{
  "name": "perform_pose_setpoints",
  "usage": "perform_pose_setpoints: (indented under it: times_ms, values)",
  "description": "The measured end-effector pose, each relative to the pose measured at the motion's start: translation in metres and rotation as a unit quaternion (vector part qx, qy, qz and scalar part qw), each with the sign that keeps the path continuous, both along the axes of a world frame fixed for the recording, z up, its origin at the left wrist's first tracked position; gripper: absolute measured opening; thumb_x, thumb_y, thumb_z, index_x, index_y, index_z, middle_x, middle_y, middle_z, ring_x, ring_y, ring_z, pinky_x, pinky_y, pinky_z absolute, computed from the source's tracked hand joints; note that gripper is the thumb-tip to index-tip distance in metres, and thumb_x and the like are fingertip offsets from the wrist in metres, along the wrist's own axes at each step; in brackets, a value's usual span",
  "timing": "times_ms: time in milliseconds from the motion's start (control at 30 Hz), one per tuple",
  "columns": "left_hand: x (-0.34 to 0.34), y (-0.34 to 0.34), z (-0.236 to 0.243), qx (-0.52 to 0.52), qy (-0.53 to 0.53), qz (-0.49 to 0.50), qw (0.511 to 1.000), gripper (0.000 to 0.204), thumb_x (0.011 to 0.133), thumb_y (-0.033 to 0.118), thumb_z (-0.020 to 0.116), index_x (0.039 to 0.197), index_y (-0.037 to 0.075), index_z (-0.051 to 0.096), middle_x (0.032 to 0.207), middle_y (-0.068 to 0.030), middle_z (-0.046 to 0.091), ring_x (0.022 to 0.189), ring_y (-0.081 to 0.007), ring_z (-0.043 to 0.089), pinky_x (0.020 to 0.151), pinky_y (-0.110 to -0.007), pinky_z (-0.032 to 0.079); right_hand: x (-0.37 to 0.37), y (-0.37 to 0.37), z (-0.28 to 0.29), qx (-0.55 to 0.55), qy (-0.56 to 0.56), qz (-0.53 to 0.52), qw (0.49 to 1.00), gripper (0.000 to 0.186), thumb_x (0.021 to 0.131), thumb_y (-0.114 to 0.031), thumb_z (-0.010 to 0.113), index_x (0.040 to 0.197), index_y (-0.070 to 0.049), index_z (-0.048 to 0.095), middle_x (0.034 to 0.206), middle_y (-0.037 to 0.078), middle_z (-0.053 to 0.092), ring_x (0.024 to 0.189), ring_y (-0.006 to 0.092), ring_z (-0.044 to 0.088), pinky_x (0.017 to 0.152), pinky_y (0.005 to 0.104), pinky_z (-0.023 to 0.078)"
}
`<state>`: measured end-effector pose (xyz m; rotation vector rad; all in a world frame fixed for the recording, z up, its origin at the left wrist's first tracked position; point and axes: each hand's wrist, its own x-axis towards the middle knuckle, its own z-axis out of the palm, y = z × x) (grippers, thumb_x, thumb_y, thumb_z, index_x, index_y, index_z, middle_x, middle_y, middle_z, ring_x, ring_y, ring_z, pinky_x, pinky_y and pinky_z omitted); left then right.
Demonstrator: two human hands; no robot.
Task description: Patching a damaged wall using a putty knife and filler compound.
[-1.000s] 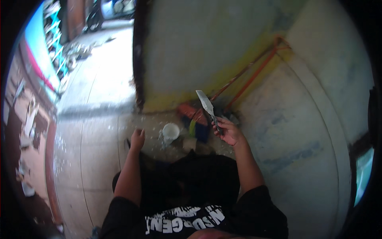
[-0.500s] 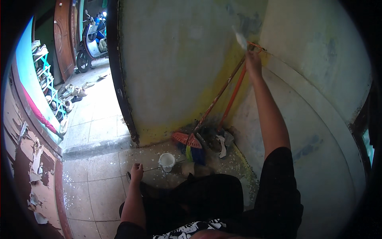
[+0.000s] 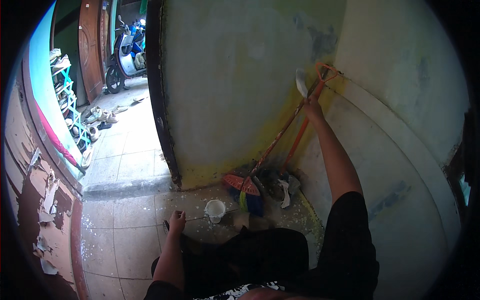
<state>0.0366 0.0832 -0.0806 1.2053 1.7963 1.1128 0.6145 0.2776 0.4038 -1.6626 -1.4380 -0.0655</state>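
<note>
My right hand (image 3: 313, 109) is raised toward the wall corner, its fingers closed round a paintbrush whose white head (image 3: 301, 83) points up near the painted wall (image 3: 230, 85). Right behind this hand lean a broom (image 3: 274, 144), with a brown stick and red head, and an orange-handled tool (image 3: 298, 142); whether the hand touches them I cannot tell. My left hand (image 3: 177, 220) hangs low over my leg with its fingers curled; what is in them, if anything, is hidden. A small white tub (image 3: 215, 210) stands on the floor to the right of that hand.
A grey-white plastic bag (image 3: 286, 192) lies by the broom head. White spots speckle the tiled floor (image 3: 135, 212). At left, a step (image 3: 127, 187) leads to a bright passage with a shoe rack (image 3: 70, 100), loose shoes (image 3: 102, 116) and a motorbike (image 3: 125, 57). Peeling paint hangs nearby.
My right hand with the paintbrush has come down from the top of the leaning handles, baring the orange loop. The whole view has shifted slightly. My left hand stays low and curled.
</note>
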Motion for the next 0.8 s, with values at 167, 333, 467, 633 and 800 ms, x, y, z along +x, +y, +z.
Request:
perform_pose_setpoints:
  times_ms: [167, 333, 467, 633, 800]
  values:
    - [0.004, 0.001, 0.003, -0.015, 0.034, -0.01, 0.999, 0.034, 0.094, 0.032, 0.066, 0.107, 0.001, 0.065, 0.095, -0.0195, 0.073, 0.084, -0.0298, 0.073, 0.076, -0.04, 0.056, 0.005, -0.051, 0.017, -0.263, -0.025, 0.014, 0.965, 0.032, 0.096, -0.028, 0.053, 0.116, -0.004, 0.057, 0.097, 0.021, 0.069, 0.092, 0.0398, 0.068, 0.082, 0.0464, 0.051]
    - [0.0, 0.0, -0.005, -0.019, 0.026, -0.01, 0.999, 0.035, 0.093, 0.034, 0.066, 0.105, 0.001, 0.066, 0.097, -0.0209, 0.073, 0.089, -0.0338, 0.072, 0.08, -0.042, 0.055, 0.006, -0.063, 0.077, -0.231, -0.203, -0.011, 0.952, 0.032, 0.091, -0.03, 0.057, 0.104, -0.002, 0.066, 0.096, 0.02, 0.07, 0.09, 0.0357, 0.069, 0.079, 0.045, 0.051]
    - [0.004, 0.009, -0.015, -0.009, 0.034, -0.017, 0.999, 0.035, 0.093, 0.033, 0.066, 0.104, 0.0, 0.067, 0.1, -0.0229, 0.072, 0.096, -0.038, 0.07, 0.085, -0.044, 0.054, 0.035, -0.025, 0.132, -0.092, -0.261, -0.067, 0.959, 0.035, 0.088, -0.033, 0.058, 0.103, -0.003, 0.07, 0.099, 0.02, 0.072, 0.096, 0.0361, 0.07, 0.086, 0.0454, 0.052]
    - [0.0, -0.008, -0.004, -0.021, 0.038, -0.005, 0.999, 0.036, 0.094, 0.034, 0.066, 0.107, 0.0, 0.067, 0.102, -0.0231, 0.071, 0.099, -0.039, 0.069, 0.087, -0.045, 0.053, 0.001, -0.006, 0.182, 0.051, -0.163, -0.093, 0.981, 0.033, 0.09, -0.032, 0.055, 0.103, -0.005, 0.069, 0.097, 0.019, 0.072, 0.095, 0.0375, 0.07, 0.085, 0.0466, 0.052]
    - [0.006, -0.01, 0.025, -0.019, 0.042, -0.015, 0.999, 0.036, 0.094, 0.033, 0.066, 0.106, -0.001, 0.066, 0.101, -0.0233, 0.071, 0.097, -0.0383, 0.069, 0.086, -0.045, 0.053, -0.008, -0.032, 0.213, 0.106, -0.093, -0.094, 0.986, 0.04, 0.091, -0.036, 0.055, 0.108, 0.0, 0.062, 0.113, 0.024, 0.068, 0.107, 0.0427, 0.065, 0.089, 0.0489, 0.051]
